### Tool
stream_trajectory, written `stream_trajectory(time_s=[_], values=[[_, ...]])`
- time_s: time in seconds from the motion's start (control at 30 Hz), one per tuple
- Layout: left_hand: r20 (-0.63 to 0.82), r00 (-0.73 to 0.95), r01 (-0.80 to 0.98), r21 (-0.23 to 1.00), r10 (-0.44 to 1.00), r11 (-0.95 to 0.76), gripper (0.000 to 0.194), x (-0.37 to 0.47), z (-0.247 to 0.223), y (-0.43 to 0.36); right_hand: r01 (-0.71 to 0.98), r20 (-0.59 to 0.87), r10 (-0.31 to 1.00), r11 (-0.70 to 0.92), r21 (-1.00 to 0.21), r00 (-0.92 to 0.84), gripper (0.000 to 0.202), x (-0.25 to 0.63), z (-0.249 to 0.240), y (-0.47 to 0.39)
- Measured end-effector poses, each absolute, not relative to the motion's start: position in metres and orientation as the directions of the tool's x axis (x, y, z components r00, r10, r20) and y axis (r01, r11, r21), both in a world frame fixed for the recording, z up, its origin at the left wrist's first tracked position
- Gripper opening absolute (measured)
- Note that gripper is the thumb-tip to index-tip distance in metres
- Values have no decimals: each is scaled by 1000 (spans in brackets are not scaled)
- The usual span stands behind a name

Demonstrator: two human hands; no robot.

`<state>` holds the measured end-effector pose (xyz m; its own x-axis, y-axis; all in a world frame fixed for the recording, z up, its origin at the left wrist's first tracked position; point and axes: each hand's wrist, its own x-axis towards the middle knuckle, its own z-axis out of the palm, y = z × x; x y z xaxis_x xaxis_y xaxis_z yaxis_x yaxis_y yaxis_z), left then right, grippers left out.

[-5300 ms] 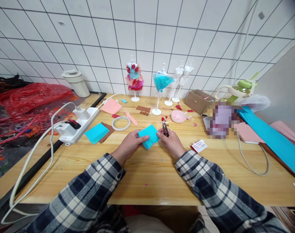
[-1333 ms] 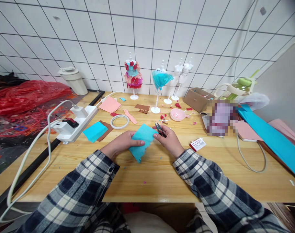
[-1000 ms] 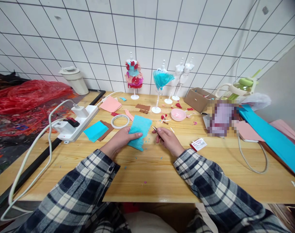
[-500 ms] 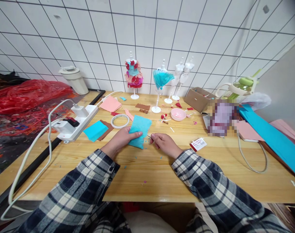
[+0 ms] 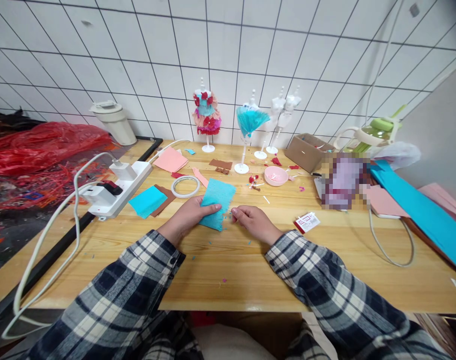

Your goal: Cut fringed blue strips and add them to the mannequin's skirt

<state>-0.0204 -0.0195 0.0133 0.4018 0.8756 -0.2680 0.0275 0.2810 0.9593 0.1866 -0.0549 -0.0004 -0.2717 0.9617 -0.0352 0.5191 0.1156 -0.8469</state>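
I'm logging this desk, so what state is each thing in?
Blue sheet: held, one edge ragged
Left hand: closed on the blue sheet
Right hand: curled shut, contents unclear
Ruffled dress form: upright, clothed
Tape roll: lying flat
Pink bowl: upright, uncovered
Cardboard box: open
White cup: lidded
Power strip: plugs inserted

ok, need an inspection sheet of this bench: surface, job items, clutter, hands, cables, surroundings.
Surface: wooden table, coloured scraps scattered.
Job items: blue sheet, one edge ragged; four mannequins behind, one in a multicoloured dress, one with a blue pleated piece.
Clutter: tape roll, pink bowl, cardboard box, pink paper.
Hands: left hand grips the sheet; right hand curled shut beside its ragged edge, anything inside hidden.
Cables: white cables at the power strip, left; grey cable loops right.
Surroundings: tiled wall behind; red plastic bag and lidded cup left; other people: nothing seen.
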Motion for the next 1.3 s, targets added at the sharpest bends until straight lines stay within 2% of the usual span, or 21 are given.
stream_trajectory(time_s=[0.73, 1.3], values=[[-275, 406, 26, 957, 871, 289, 43, -20, 12, -19, 539, -65, 963, 91, -837, -263, 44, 187, -3, -54], [-265, 404, -9, 956, 876, 293, 42, -21, 13, -19, 515, -66, 963, 81, -853, -261, 50, 189, 0, -54]])
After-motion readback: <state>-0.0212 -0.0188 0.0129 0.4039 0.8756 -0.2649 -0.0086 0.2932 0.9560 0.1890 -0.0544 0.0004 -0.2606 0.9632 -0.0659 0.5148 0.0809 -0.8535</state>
